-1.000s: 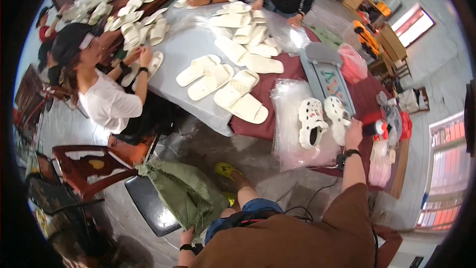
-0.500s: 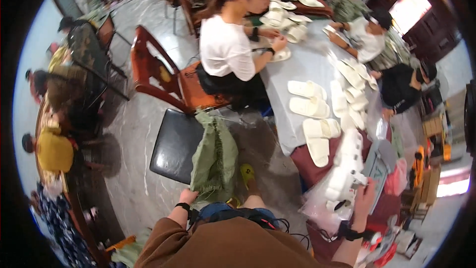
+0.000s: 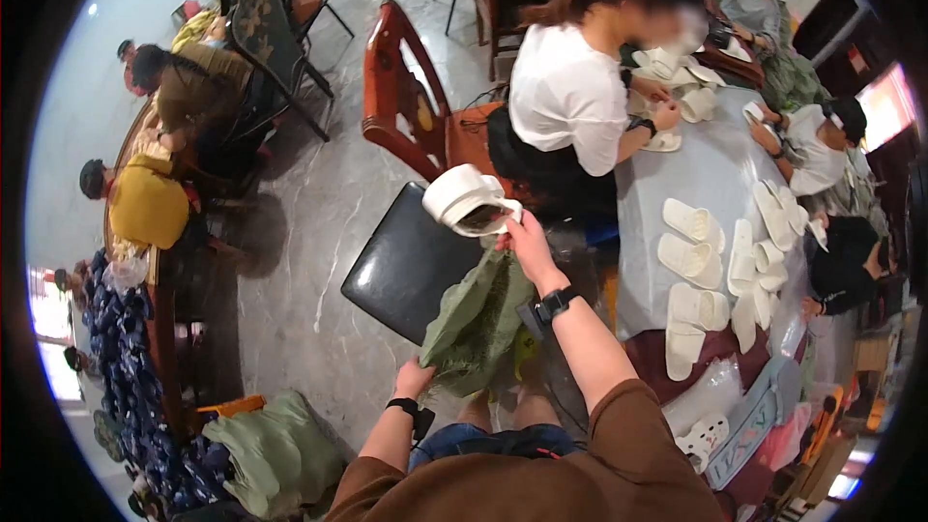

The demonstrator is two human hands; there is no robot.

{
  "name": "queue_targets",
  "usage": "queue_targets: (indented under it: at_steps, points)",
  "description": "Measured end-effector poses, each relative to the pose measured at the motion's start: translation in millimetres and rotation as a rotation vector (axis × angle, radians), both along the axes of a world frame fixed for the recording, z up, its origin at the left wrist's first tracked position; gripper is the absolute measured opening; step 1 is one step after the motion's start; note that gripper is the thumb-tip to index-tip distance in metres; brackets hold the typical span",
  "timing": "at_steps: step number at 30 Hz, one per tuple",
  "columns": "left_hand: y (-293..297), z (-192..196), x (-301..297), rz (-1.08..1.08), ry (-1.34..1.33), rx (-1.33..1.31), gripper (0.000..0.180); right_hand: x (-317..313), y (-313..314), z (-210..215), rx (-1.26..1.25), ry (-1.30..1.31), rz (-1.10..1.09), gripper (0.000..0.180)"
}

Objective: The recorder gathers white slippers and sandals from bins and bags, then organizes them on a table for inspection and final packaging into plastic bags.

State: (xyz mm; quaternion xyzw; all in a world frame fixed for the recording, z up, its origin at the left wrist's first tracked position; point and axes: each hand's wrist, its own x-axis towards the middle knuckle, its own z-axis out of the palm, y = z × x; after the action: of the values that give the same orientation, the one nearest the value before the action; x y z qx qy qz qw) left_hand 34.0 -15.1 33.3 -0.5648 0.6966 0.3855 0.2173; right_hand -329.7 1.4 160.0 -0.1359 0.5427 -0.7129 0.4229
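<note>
My right hand (image 3: 525,240) is closed on the strap-like end of a white clog (image 3: 452,195), whose dark opening shows. It is held out above a black padded seat (image 3: 391,271), beyond the sack. My left hand (image 3: 414,379) grips the near left edge of a green woven sack (image 3: 474,329), which hangs in front of my legs. The sack's upper edge lies close below my right hand and partly in front of the seat. How far the sack's mouth is spread, and what is in it, I cannot make out.
White slippers (image 3: 688,261) lie on the grey-covered table (image 3: 643,203) to the right, where several people work. Nearer are a white clog (image 3: 704,440) and plastic wrap. A wooden chair (image 3: 406,87) stands ahead. At lower left is a full green sack (image 3: 275,449).
My right hand has left the table's near right side and swung left and forward, now carrying the white clog. My left hand still holds the sack. The view has shifted.
</note>
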Motion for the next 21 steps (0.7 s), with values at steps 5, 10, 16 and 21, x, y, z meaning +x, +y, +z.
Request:
queue_targets:
  at_steps: [5,10,16,21]
  points:
    - [3.6,9.7,-2.3,0.068,0.004,-0.064,0.055,-3.8,1.0,-90.7,0.086,-0.268,-0.007,0.019]
    - [4.8,5.0,2.4,0.099,0.006,-0.07,0.054,-2.5,-4.9,-117.0,0.354,-0.154,-0.055,0.024]
    - [4.6,15.7,-7.5,0.163,-0.005,-0.027,0.053,9.1,-4.0,-132.0,0.586,0.643,-0.211,0.026]
    - [3.4,7.3,-9.0,0.147,0.001,-0.025,0.053,-1.3,-15.2,-108.9,0.593,0.93,-0.119,0.022]
